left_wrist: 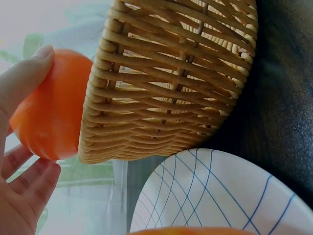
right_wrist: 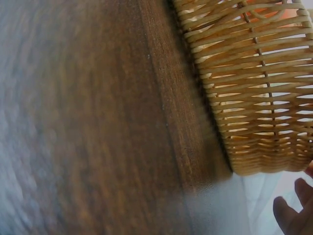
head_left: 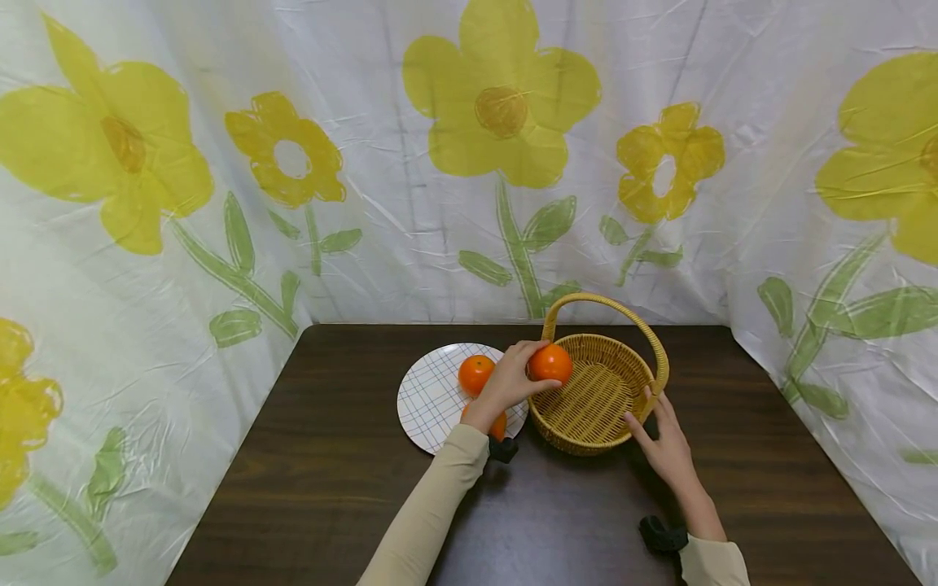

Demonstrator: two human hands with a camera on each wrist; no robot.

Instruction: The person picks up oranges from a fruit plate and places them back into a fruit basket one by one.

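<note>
My left hand [head_left: 513, 378] holds an orange [head_left: 551, 364] between thumb and fingers at the left rim of a wicker basket [head_left: 579, 442]. In the left wrist view, that orange [left_wrist: 54, 105] is against the rim of the basket [left_wrist: 166, 88]. My right hand [head_left: 665, 439] rests its spread fingertips on the basket's right side, near the foot of the arched handle [head_left: 655, 346]. The right wrist view catches only part of the right hand [right_wrist: 296, 210], beside the woven wall [right_wrist: 264, 107]. No fruit shows on the visible basket floor.
Left of the basket stands a white plate with blue grid lines [head_left: 428, 399]. On it lie an orange [head_left: 475, 374] and another orange [head_left: 500, 425], partly hidden by my left wrist. A flowered curtain [head_left: 410, 244] hangs behind the dark wooden table [head_left: 308, 456].
</note>
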